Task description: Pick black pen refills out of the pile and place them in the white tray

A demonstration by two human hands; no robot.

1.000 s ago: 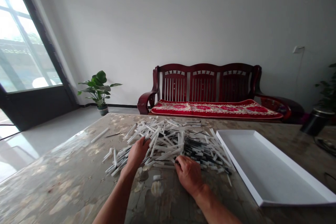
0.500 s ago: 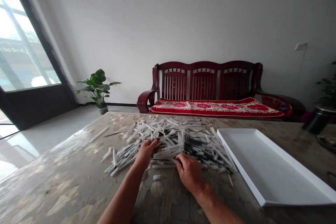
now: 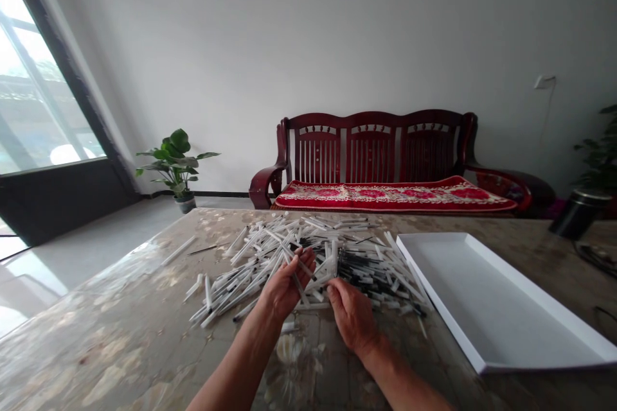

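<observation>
A pile of white and clear pen parts [image 3: 226, 289], with several pens among them, spreads over the table before me. My left hand [image 3: 284, 289] is turned palm up at the near side of the pile, its thumb pressing slim pens [image 3: 304, 268] against the fingers. Close by on the right, my right hand [image 3: 353, 316] is closed, knuckles up, at the pile's near edge. Whatever its fingertips pinch is hidden. Dark pen refills [image 3: 364, 273] lie bunched just beyond the right hand. A short clear piece [image 3: 289, 327] rests on the table below the left hand.
A shallow white tray [image 3: 506, 308] stands right of the pile on the patterned table [image 3: 120, 327]. A black canister [image 3: 578, 213] and cables are at the far right. Behind the table are a dark red wooden bench [image 3: 371, 141] and a potted plant [image 3: 178, 164].
My left hand has moved slightly right and rolled palm up, showing the pens across its fingers. My right hand stays closed and has shifted only a little. The view has turned slightly.
</observation>
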